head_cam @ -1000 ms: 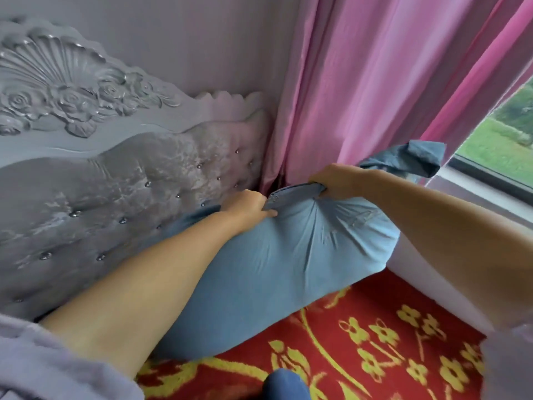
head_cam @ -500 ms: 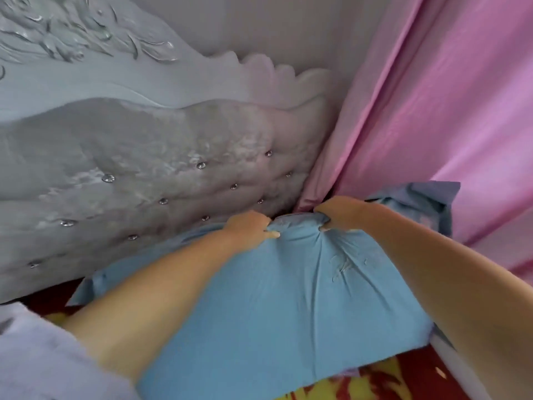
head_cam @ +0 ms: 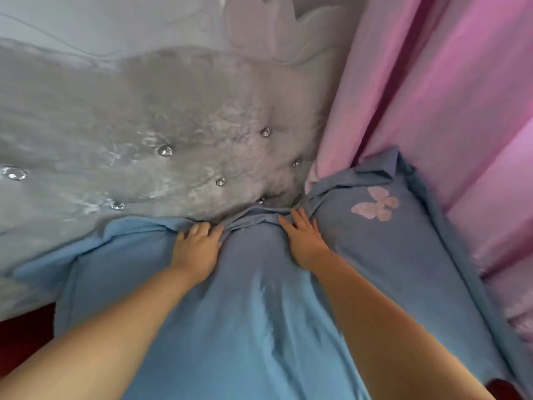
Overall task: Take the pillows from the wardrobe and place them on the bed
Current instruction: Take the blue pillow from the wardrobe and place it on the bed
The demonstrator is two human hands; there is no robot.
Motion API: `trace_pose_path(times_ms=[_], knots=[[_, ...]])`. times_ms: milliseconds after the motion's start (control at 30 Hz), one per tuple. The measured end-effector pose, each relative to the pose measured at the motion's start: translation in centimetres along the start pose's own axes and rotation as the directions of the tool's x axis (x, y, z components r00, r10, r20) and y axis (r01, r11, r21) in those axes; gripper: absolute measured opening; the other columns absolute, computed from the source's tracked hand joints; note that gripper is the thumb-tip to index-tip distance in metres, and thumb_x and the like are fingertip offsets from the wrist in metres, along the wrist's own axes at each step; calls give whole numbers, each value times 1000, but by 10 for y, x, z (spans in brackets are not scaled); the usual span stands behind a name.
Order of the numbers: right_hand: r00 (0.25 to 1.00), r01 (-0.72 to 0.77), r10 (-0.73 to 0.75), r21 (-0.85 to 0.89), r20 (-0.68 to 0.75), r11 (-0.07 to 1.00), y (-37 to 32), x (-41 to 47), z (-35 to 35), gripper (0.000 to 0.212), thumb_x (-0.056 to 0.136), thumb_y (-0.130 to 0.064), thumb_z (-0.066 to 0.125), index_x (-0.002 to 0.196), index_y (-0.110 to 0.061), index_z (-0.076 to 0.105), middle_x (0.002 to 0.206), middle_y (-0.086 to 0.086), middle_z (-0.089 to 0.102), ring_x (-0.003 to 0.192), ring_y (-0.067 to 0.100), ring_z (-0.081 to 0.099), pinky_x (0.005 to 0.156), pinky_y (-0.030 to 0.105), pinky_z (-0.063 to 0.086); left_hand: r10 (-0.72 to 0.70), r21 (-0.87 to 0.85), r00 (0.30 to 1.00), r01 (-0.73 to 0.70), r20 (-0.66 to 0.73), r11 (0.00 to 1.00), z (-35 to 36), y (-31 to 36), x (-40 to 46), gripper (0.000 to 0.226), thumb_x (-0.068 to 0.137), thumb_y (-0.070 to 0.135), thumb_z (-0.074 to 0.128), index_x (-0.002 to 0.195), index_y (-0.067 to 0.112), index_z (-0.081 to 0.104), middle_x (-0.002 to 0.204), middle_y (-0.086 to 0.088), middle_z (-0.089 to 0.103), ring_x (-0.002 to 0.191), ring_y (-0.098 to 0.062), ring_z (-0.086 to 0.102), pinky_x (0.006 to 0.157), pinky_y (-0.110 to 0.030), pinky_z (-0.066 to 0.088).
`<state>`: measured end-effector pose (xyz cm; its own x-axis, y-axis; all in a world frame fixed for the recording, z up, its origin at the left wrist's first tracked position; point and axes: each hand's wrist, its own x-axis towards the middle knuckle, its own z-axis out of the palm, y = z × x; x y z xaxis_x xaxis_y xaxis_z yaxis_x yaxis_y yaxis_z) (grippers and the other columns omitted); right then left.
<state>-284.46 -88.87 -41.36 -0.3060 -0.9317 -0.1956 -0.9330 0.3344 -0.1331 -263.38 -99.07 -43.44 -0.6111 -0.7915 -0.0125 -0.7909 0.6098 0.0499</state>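
Note:
A blue pillow [head_cam: 253,313] with a pale butterfly print lies flat on the bed, its far edge against the grey tufted headboard [head_cam: 144,134]. My left hand [head_cam: 196,246] rests palm down on the pillow near its top edge, fingers spread and curled into the folded cloth. My right hand [head_cam: 302,235] lies flat beside it, fingers apart, pressing the pillow just left of the butterfly. Both forearms reach in from the bottom of the view. The wardrobe is out of view.
A pink curtain [head_cam: 447,96] hangs on the right, touching the pillow's right side. A strip of the red bedspread [head_cam: 26,336] shows at the lower left. The headboard has several crystal buttons.
Both hands have let go of the bunched top edge and now lie flat on the pillow. The pillow has gone down flat against the headboard, and the view has moved closer.

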Motion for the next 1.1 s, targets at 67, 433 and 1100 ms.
trace_pose_path(times_ms=[67, 433, 1100], knots=[[994, 70, -66, 47, -86, 996, 8, -12, 5, 53, 100, -12, 37, 151, -19, 25, 162, 10, 7, 150, 24, 6, 122, 43, 1, -15, -10, 1000, 15, -18, 1000, 16, 0, -5, 49, 98, 34, 38, 145, 23, 33, 143, -5, 43, 134, -21, 38, 111, -46, 25], [714, -628, 669, 233, -209, 743, 134, -115, -45, 73, 93, -53, 42, 140, 1, 32, 149, 26, 32, 137, 41, 32, 110, 64, 25, -419, -301, 884, 350, -206, 887, 8, -25, -81, 77, 84, 47, 61, 142, 4, 35, 148, -20, 38, 135, -36, 37, 114, -61, 14], [759, -386, 452, 234, -469, 892, 77, -45, -69, 35, 101, -17, 38, 107, 8, 62, 108, 36, 64, 102, 50, 61, 87, 48, 48, -485, -485, 743, 246, -462, 839, 3, -103, -139, 31, 93, 20, 41, 71, 0, 50, 67, -28, 54, 66, -41, 54, 61, -50, 42]])
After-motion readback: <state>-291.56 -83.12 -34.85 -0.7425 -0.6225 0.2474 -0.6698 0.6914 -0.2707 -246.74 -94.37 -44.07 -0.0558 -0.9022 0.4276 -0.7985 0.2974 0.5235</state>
